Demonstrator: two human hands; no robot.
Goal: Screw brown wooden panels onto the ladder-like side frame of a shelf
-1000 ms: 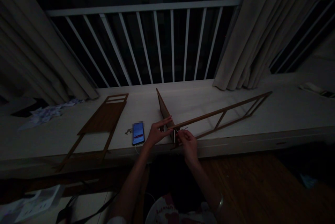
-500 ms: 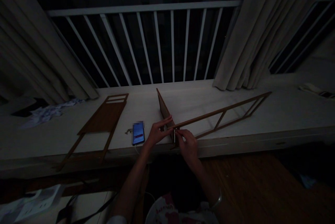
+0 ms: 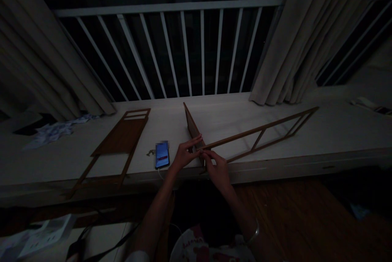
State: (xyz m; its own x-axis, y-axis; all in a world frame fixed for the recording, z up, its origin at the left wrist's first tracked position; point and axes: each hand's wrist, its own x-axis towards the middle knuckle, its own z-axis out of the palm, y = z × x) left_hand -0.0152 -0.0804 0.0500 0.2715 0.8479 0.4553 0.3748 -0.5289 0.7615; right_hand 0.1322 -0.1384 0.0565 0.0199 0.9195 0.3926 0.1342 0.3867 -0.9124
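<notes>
Down by the person's lap there is a patch of patterned cloth (image 3: pixel 199 249), and on the right wrist a bangle (image 3: pixel 255 231). A sheet of paper (image 3: pixel 45 233) lies on the floor, left of the lap and below the ledge.

Both arms reach up to the near edge of the white ledge (image 3: pixel 306 147). The left hand (image 3: pixel 183 156) has its fingers stretched along the upright wooden panel (image 3: pixel 191 125), pressing it at the corner where the long ladder-like frame (image 3: pixel 263 135) meets it. The right hand (image 3: pixel 217 168) is pinched narrow at that same corner; whether it grips a small fastener there I cannot tell, the light is too poor.

To my eye the joint wants the panel held square and steady with the left hand, while the right works with small, light motions so the frame does not lever out of line.

Just left of the left hand a phone (image 3: pixel 162 155) lies lit on the ledge, with a cable running off the edge. Its screen is blurred and nothing on it can be read. Some small bits (image 3: pixel 150 153) sit beside the phone. Further left on the ledge a second wooden panel (image 3: pixel 119 139) lies flat, and beyond it crumpled paper (image 3: pixel 58 129).

Behind the ledge stands a white railing (image 3: pixel 183 49), with curtains (image 3: pixel 294 41) at either side. I see no brand or label anywhere.
</notes>
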